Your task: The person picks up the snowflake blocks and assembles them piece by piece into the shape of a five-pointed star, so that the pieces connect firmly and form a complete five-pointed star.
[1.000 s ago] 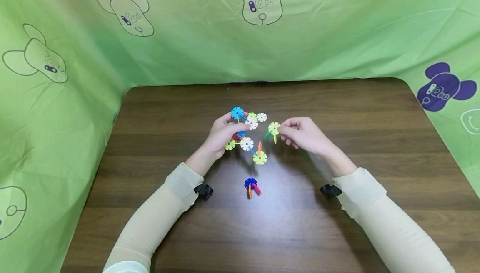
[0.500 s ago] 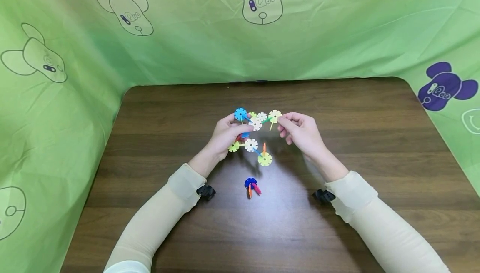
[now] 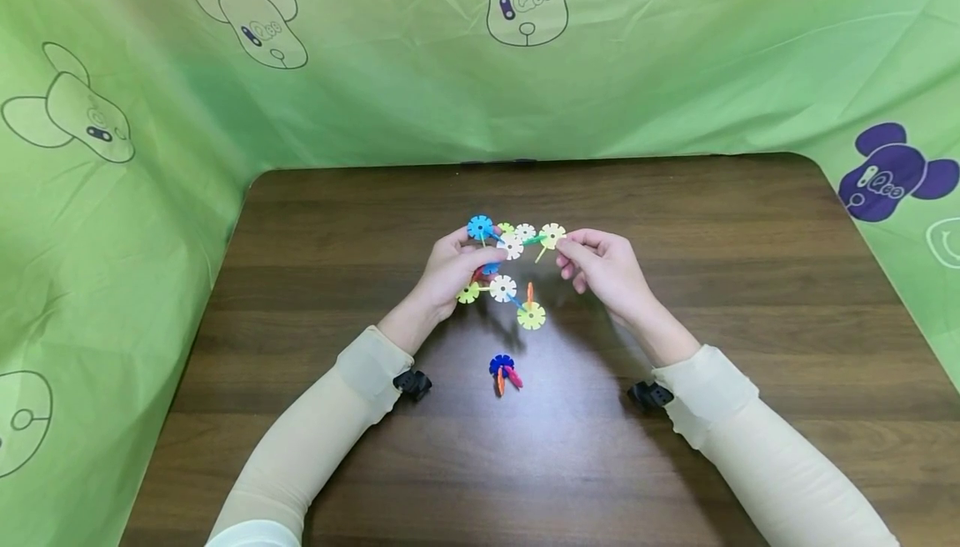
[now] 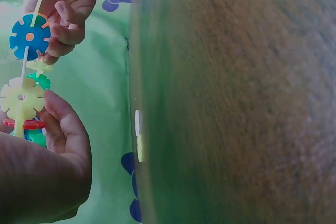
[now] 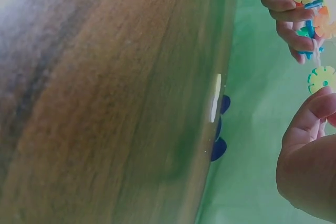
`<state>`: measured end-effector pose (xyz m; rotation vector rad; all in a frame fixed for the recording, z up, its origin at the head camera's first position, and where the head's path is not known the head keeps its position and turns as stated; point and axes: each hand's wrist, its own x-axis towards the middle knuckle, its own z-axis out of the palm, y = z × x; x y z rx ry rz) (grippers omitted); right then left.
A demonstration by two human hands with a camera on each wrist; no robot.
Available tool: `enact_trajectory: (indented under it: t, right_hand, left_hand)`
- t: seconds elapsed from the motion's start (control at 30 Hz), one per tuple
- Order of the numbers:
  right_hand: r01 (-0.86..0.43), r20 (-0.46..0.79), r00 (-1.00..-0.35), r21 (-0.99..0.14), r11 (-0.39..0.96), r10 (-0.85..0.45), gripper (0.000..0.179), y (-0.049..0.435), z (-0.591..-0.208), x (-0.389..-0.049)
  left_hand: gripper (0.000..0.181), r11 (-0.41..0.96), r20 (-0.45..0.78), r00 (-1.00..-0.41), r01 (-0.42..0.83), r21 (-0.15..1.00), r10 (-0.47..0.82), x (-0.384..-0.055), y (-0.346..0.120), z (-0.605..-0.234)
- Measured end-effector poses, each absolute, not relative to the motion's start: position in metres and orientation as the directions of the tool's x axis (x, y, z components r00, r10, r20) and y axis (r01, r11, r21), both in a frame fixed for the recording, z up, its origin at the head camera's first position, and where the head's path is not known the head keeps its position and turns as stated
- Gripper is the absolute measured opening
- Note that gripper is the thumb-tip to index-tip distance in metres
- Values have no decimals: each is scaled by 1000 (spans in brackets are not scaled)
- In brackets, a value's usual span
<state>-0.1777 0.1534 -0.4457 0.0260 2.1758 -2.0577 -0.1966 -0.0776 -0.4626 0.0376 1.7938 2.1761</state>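
Observation:
In the head view my left hand [image 3: 453, 268] grips a chain of slotted snowflake discs held above the table. The chain includes a blue disc [image 3: 480, 228] at the top, a white disc [image 3: 511, 246] by the thumb, and another white disc [image 3: 502, 288] lower down. At its lower end hangs a yellow-green disc [image 3: 531, 316] with an orange disc [image 3: 530, 292] edge-on. My right hand [image 3: 603, 268] pinches a yellow disc [image 3: 552, 236] by its right edge. A green disc [image 3: 532, 239] joined to that one reaches the upper white disc. Fingers hide part of the chain.
A dark blue disc [image 3: 502, 365] with an orange and a pink disc fitted to it lies on the brown table [image 3: 570, 464], nearer the body. Beyond the chain, a loose white disc [image 3: 525, 232] joins a yellow-green one near the far edge. Green cloth [image 3: 390, 113] hangs behind.
My right hand has moved up and slightly left, bringing the yellow and green discs from apart to the upper white disc. The left hand shifted slightly right; little moved in the last half second.

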Motion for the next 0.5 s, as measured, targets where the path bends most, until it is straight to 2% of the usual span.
enact_trajectory:
  t: [0.2,0.5]
  right_hand:
    - [109,-116,-988,-991,80,-100,10,152,-449,-176]
    - [-11,-20,-991,-973,229,-134,16,155,-451,-177]
  left_hand:
    - [28,-164,-181,-950,-227,960,256,-197,-77,-462]
    - [32,-130,-184,-949,-222,966,256,-195,-78,-461]
